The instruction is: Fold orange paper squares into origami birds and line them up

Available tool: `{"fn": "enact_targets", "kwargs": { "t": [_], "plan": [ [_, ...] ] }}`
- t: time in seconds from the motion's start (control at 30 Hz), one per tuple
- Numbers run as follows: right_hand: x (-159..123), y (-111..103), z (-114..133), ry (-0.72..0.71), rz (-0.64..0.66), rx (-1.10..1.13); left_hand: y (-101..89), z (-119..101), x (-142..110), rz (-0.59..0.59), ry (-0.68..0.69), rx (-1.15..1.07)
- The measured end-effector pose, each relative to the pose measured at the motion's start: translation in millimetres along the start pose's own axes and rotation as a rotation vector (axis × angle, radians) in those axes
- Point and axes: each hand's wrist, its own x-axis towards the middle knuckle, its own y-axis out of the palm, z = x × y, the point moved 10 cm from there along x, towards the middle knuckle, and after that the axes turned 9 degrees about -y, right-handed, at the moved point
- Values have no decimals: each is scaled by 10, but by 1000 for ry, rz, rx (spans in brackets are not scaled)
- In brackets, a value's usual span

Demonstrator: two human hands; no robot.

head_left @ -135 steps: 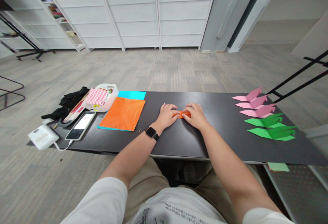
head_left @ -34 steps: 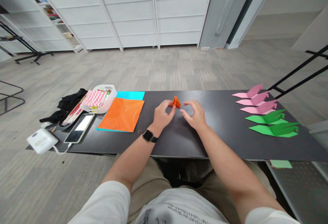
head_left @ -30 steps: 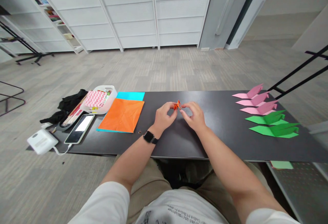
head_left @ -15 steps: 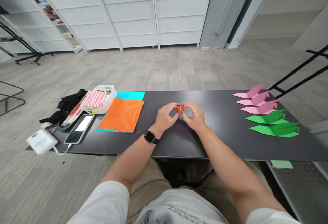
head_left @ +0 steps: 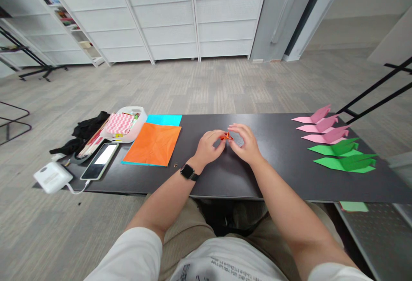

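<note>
A small piece of folded orange paper (head_left: 228, 136) is held over the middle of the dark table. My left hand (head_left: 208, 146), with a black watch on its wrist, pinches its left side between thumb and fingers. My right hand (head_left: 245, 144) is at the paper's right side, thumb and index finger spread apart around it; whether the thumb touches the paper I cannot tell. The fingers partly cover the folds. To the left lies a creased orange sheet (head_left: 154, 144) on top of blue sheets (head_left: 165, 119).
Pink folded paper figures (head_left: 326, 136) and green ones (head_left: 346, 163) line the table's right end. At the left are a white basket (head_left: 140, 122), a phone (head_left: 99, 161) cabled to a white power bank (head_left: 53, 178), and black cloth (head_left: 90, 124). The table's front edge (head_left: 225, 197) runs above my lap.
My right thumb and index finger have parted, and the index finger has lifted. The orange paper looks flatter and more spread to the right. My left hand keeps its pinch.
</note>
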Motion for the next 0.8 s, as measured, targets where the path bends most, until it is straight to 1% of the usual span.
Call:
{"fn": "enact_targets", "kwargs": {
  "t": [0.07,0.2,0.27,0.37,0.43,0.5,0.6,0.73,0.8],
  "plan": [
    [1,8,-33,28,1,49,-12,1,4,7,-15,-48],
    [-55,10,-172,151,-50,124,-43,-28,16,14,-26,-148],
    [-69,6,-195,174,-73,155,-61,-36,21,5,-30,-170],
    [-28,-31,-105,112,-88,144,-72,-13,26,-4,-61,-160],
    [14,-46,-11,50,-73,119,-80,0,26,-17,-77,-138],
    [43,-42,52,19,-48,101,-91,-11,22,-31,-69,-120],
    [51,-40,64,28,-36,99,-101,-41,14,-43,-37,-101],
    [32,-13,26,52,-16,127,-91,-39,20,-27,-49,-86],
    [10,4,-16,76,-13,129,-93,-55,29,-13,-48,-116]
  ]
}}
